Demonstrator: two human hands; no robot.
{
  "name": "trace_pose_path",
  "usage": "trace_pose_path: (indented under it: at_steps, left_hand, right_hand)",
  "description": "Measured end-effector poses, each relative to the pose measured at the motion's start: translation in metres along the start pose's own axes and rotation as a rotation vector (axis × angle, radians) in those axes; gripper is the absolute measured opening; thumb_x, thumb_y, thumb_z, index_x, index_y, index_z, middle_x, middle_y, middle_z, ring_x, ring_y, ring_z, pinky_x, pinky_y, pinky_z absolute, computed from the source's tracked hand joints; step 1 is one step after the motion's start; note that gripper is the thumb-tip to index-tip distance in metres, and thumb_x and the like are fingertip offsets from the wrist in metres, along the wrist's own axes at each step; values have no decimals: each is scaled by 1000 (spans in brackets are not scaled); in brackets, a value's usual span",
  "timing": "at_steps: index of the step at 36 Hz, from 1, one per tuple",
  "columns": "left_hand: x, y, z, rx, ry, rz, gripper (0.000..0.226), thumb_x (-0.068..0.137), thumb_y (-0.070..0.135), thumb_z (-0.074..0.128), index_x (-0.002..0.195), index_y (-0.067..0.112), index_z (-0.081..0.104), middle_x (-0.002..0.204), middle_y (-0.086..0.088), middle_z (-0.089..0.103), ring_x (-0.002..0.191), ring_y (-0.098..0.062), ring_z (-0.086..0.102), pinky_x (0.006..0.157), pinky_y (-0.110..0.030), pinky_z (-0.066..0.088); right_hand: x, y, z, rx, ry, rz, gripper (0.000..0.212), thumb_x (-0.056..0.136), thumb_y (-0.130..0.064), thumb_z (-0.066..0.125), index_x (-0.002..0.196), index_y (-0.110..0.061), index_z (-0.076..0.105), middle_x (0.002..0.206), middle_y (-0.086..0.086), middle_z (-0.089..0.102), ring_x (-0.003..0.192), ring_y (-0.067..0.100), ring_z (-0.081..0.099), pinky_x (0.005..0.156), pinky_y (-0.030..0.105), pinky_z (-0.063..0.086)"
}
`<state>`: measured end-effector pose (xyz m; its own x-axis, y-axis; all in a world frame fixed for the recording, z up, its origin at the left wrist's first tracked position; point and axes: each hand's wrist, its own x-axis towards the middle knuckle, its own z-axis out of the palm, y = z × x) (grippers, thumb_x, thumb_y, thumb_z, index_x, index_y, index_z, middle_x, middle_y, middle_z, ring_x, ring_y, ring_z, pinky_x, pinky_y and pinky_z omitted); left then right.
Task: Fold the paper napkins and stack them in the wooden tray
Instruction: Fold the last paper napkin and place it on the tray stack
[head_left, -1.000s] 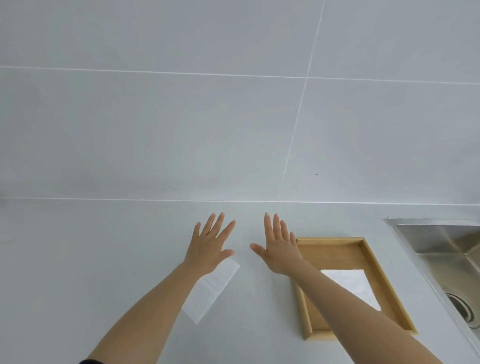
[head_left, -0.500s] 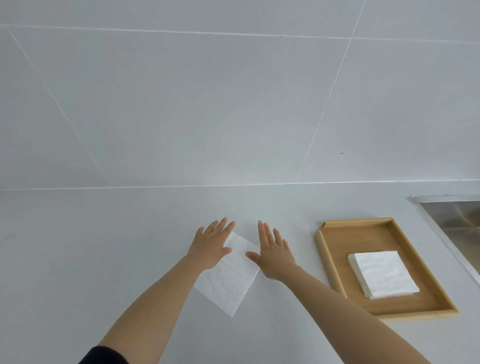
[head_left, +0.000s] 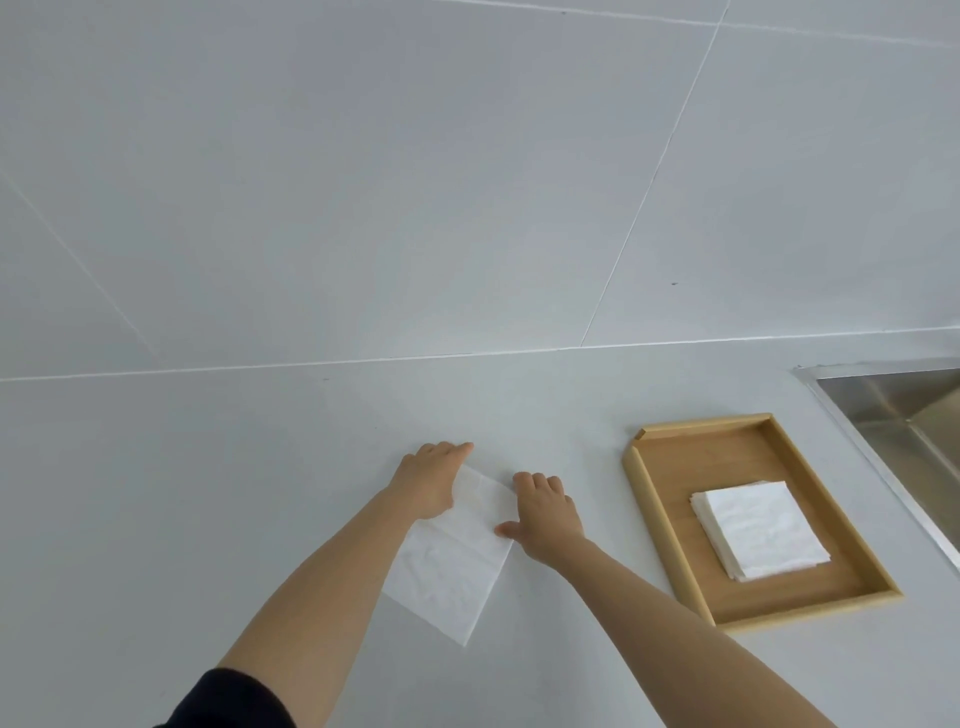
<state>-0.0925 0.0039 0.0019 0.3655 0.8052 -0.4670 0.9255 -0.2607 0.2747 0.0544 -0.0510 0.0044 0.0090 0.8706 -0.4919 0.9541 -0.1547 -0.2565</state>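
Head view. A pale countertop (head_left: 208, 519) meets a tiled wall (head_left: 415, 182); a steel sink (head_left: 904, 415) lies at the right edge. A white paper napkin (head_left: 457, 566) lies flat on the countertop, partly hidden by both forearms. The left hand (head_left: 428, 480) presses on its far left corner, fingers together and curled down; the right hand (head_left: 545, 517) rests at its right edge, fingers curled, thumb touching the paper. To the right, apart from the hands, a wooden tray (head_left: 660, 519) holds a stack of folded napkins (head_left: 758, 527).
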Motion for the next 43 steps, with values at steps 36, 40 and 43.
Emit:
trace_pose_path:
  at_steps: [36,40,43]
  left_hand:
    - [-50,-7,-22,-387,40,12,17,78,8,63,67,16,54,72,3,51,67,-14,44,55,-19,31]
    - [-58,-10,-14,-319,-66,34,4,76,13,69,78,11,67,67,11,49,61,-4,44,55,-15,33]
    - [-59,-13,-11,-283,-161,-9,21,71,26,76,59,22,60,63,12,51,59,-4,46,55,-17,35]
  right_hand:
    - [-22,-5,-26,231,62,-141,16,83,-3,52,96,-6,61,106,11,64,85,21,54,69,28,41]
    - [-28,-3,-14,150,-86,-170,20,81,-10,63,101,-5,63,115,11,64,103,26,60,81,33,48]
    - [-31,-1,-12,123,-197,-176,27,79,-22,70,99,-6,66,114,10,67,107,25,61,92,35,48]
